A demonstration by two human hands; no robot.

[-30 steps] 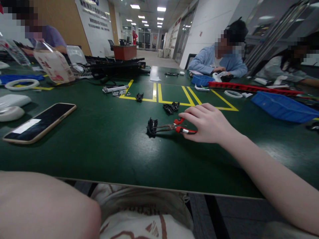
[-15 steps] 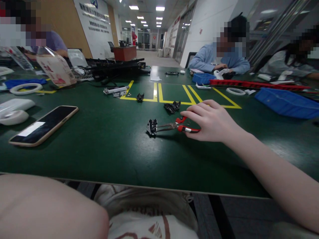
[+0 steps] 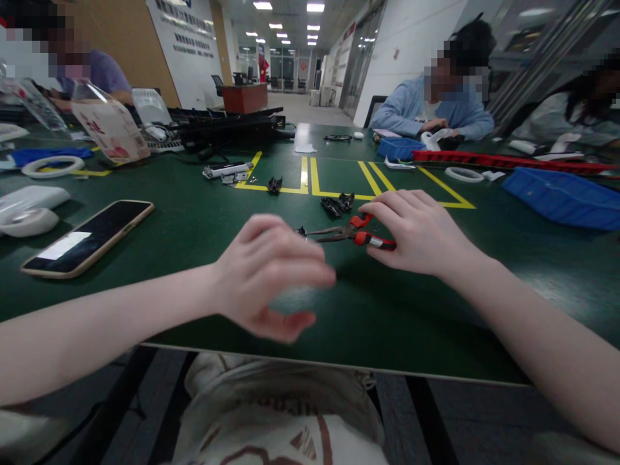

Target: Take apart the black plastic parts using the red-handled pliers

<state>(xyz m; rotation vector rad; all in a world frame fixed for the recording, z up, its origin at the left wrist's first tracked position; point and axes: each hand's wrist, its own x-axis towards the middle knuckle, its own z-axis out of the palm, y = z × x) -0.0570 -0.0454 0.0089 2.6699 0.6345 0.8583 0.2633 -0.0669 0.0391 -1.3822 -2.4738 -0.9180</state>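
Note:
My right hand (image 3: 422,236) grips the red handles of a pair of pliers (image 3: 349,233) lying low over the green table (image 3: 194,226). The plier tips point left toward a small black plastic part (image 3: 301,230), which my left hand mostly hides. My left hand (image 3: 271,278) hovers blurred in front of that part, fingers curved and apart, holding nothing. Two more black parts (image 3: 338,205) lie just beyond the pliers near the yellow tape lines (image 3: 314,181).
A phone (image 3: 87,237) lies at the left, with white housings (image 3: 29,206) and a tape ring (image 3: 52,166) beyond it. Blue bins (image 3: 562,197) and a red rail (image 3: 504,161) stand at the right. Three other people sit at the far side.
My left hand has swung up from below the table edge to in front of the black part. The right hand keeps its hold on the pliers, nudged slightly right.

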